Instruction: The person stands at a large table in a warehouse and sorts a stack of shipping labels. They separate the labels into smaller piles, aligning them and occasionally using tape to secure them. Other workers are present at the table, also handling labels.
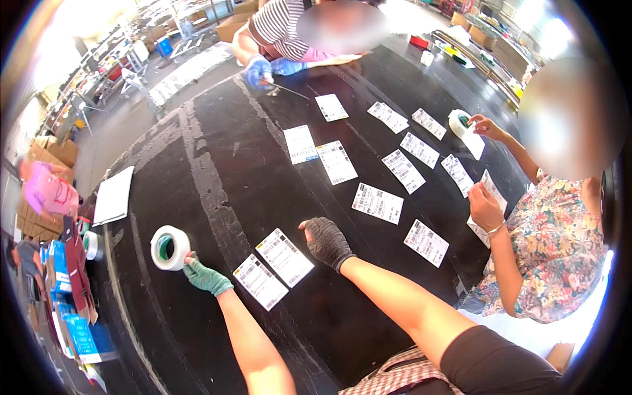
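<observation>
My left hand (208,276), in a green glove with bare fingertips, is closed on the lower right edge of a white roll (180,248) with a green core. Between my hands two printed white labels lie side by side on the black table: one label (260,282) nearer my left hand, the other label (284,257) nearer my right. My right hand (328,243), in a dark grey glove, hovers or rests just right of that second label. One bare fingertip points left; the other fingers are bent under and mostly hidden, so their grip does not show.
Several printed labels (377,203) lie spread over the black table (164,316). At right, a person in a floral top handles a label and another white roll (459,123). Across, a gloved person (258,71) leans in. White sheets (114,195) lie at the left edge.
</observation>
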`<state>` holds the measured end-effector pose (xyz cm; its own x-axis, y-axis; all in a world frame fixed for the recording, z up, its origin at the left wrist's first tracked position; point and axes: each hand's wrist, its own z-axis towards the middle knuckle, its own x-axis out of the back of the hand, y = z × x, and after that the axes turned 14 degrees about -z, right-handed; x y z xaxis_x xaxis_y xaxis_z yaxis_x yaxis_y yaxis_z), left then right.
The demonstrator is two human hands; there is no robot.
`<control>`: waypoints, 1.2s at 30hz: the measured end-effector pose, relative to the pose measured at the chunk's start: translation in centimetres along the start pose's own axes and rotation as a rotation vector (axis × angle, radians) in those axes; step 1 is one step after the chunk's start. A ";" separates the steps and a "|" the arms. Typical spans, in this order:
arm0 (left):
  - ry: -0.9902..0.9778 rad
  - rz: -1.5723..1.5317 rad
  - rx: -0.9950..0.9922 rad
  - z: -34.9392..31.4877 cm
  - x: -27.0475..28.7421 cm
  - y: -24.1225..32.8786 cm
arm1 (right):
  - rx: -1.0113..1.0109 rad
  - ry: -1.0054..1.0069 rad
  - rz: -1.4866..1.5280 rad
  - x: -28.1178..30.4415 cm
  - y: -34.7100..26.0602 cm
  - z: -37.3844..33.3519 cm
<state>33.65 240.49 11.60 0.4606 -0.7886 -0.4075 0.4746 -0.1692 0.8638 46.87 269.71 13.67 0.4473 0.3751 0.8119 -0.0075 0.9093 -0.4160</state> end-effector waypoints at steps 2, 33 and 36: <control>-0.033 -0.041 0.106 -0.6 0.6 2.4 | -0.022 0.020 0.038 -0.8 0.0 -0.1; -1.652 0.847 -0.470 -17.2 17.6 20.6 | -0.315 0.186 -0.348 20.1 11.3 -31.9; -1.825 0.724 -0.535 -17.7 16.2 19.9 | -0.338 0.193 -0.339 20.1 10.9 -31.1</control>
<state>63.80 234.83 16.95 -0.3473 -0.2313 0.9088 0.8736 0.2726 0.4032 83.60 281.52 12.69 0.5314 0.0007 0.8471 0.4417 0.8531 -0.2778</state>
